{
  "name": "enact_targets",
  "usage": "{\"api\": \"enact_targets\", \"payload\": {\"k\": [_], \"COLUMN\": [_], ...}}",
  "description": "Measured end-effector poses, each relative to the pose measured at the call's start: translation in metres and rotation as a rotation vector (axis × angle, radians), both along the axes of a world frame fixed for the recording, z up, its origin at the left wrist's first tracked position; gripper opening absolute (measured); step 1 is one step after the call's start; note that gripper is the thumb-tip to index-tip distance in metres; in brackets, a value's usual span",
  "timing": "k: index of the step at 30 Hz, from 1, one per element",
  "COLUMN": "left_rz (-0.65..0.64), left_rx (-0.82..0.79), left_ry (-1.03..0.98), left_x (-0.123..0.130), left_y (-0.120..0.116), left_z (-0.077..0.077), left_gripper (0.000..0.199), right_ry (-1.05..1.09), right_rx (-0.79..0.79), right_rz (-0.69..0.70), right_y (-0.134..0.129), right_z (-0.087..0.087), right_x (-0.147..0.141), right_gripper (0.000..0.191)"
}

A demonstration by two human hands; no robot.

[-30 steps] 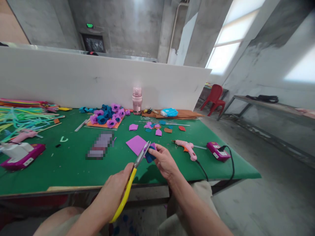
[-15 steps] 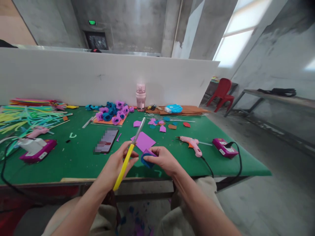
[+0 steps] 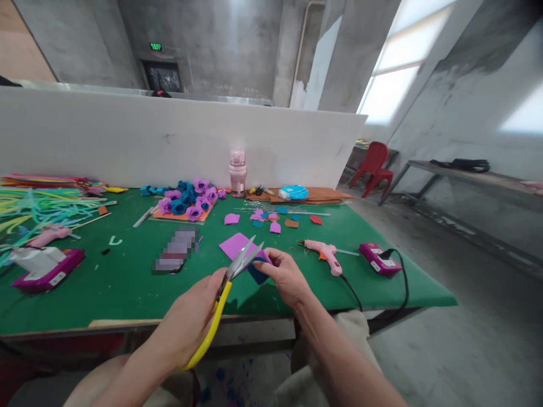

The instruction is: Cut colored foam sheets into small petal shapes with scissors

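Note:
My left hand [image 3: 197, 316] is closed round yellow-handled scissors [image 3: 214, 328], whose blades stand apart and point toward my other hand. Between thumb and fingers, my right hand [image 3: 286, 277] pinches small dark blue and purple pieces [image 3: 259, 272]. The blade tips are right beside these pieces; whether they touch is not clear. Just behind, a flat purple sheet [image 3: 232, 246] lies on the green table [image 3: 127, 294], partly hidden by the blades.
A pink glue gun [image 3: 324, 252] and a purple power strip [image 3: 379, 260] lie to the right. On the left are a phone [image 3: 176, 251] and another power strip [image 3: 51, 274]. Farther back are purple and blue flowers [image 3: 193, 200], cut pieces [image 3: 275, 227] and a pink bottle [image 3: 237, 174].
The scissors have been turned and their blades opened, now reaching toward the pieces in my right hand. My left hand has changed its hold on the handles. The view has shifted slightly.

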State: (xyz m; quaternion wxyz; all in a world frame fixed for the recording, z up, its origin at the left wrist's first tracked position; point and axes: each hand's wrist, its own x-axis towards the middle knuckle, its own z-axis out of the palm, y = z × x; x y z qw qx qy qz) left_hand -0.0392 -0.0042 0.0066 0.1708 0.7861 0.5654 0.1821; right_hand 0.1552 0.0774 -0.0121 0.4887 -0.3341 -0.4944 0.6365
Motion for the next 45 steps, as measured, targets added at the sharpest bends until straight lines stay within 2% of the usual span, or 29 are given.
{"api": "enact_targets", "payload": {"k": [5, 11, 15, 33, 41, 45], "left_rz": [0.008, 0.006, 0.009, -0.006, 0.000, -0.050], "left_rx": [-0.086, -0.137, -0.169, -0.178, -0.147, -0.129], "left_ry": [0.130, 0.168, 0.203, 0.189, 0.101, 0.077], "left_x": [-0.002, 0.004, 0.005, 0.005, 0.002, -0.002], "left_y": [-0.005, -0.006, -0.006, -0.005, -0.005, -0.006], "left_z": [0.004, 0.020, 0.024, 0.023, 0.017, 0.010], "left_gripper": [0.050, 0.055, 0.056, 0.057, 0.048, 0.038], "right_ry": [0.079, 0.099, 0.096, 0.112, 0.097, 0.093], "right_rx": [0.022, 0.006, 0.003, -0.008, -0.008, -0.023], "right_rz": [0.005, 0.035, 0.040, 0.041, 0.038, 0.040], "right_y": [0.002, 0.001, 0.002, 0.000, 0.000, 0.001], "right_z": [-0.003, -0.004, -0.005, -0.003, -0.005, -0.003], "right_x": [0.001, 0.000, 0.001, 0.001, 0.001, 0.002], "right_gripper": [0.025, 0.025, 0.025, 0.026, 0.020, 0.019]}}
